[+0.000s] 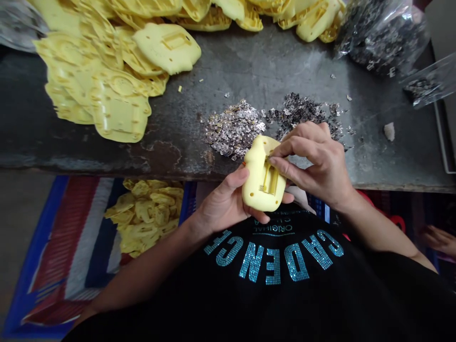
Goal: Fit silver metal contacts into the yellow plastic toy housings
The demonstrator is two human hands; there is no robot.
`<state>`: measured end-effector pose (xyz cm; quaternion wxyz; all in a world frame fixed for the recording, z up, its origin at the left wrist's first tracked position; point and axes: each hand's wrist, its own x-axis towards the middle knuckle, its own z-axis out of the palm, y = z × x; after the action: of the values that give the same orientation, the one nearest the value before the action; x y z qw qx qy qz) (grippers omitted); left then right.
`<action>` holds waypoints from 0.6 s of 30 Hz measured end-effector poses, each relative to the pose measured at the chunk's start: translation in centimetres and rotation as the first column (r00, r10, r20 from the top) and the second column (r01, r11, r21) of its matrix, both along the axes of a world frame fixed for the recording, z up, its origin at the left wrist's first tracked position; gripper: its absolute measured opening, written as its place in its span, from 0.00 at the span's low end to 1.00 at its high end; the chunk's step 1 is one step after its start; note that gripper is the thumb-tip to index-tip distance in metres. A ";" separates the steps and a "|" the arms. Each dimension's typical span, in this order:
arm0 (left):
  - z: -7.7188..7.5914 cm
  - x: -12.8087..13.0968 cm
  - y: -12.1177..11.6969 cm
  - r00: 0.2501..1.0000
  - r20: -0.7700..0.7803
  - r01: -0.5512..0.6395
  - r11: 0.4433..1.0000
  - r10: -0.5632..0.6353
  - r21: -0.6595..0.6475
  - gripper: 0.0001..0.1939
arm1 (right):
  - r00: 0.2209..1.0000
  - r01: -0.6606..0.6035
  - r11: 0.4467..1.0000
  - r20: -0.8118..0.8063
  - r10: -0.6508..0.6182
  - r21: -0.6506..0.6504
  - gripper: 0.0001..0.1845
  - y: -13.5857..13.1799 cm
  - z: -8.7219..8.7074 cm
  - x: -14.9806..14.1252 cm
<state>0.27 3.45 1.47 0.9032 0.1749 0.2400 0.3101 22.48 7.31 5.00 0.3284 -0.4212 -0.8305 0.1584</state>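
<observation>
Soft, even light is falling across my counter (256, 76), casting faint shadows under my fingers (302, 147). The wide lens is bending the frame's edges, and a plastic bag (383, 35) is catching small glints.

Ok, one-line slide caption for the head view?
Left hand holds a yellow plastic housing while the right hand works at its slot, beside loose metal pieces.

The worn grey worktop (249, 61) carries a heap of yellow moulded plastic casings (107, 80) at its far left and clear plastic bags of dark metal clips (383, 38) at its far right. A pale lump (389, 131) lies near its right end. Below its near edge, at left, a blue-rimmed bin (35, 256) lined with striped cloth holds more yellow casings (146, 213). A second person's hand (440, 240) shows below that edge, at right.
</observation>
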 end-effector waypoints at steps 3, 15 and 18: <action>-0.2 -0.1 -0.1 1.000 0.001 0.009 1.000 -0.009 -0.019 0.37 | 1.000 -0.004 0.999 -0.004 0.004 0.043 0.10 -0.4 0.1 0.4; 0.3 0.3 -0.5 0.995 -0.023 -0.100 0.991 0.102 0.092 0.38 | 0.960 -0.221 0.954 -0.220 0.175 -0.203 0.18 2.4 0.8 1.5; 0.6 0.4 -0.7 0.978 -0.108 -0.159 0.975 0.176 0.153 0.37 | 0.961 -0.254 0.927 -0.184 0.209 -0.274 0.22 3.0 0.8 1.2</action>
<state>0.70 2.74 2.06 0.8425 0.2371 0.2853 0.3906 23.68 10.29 5.83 0.3029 -0.3511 -0.8140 0.3499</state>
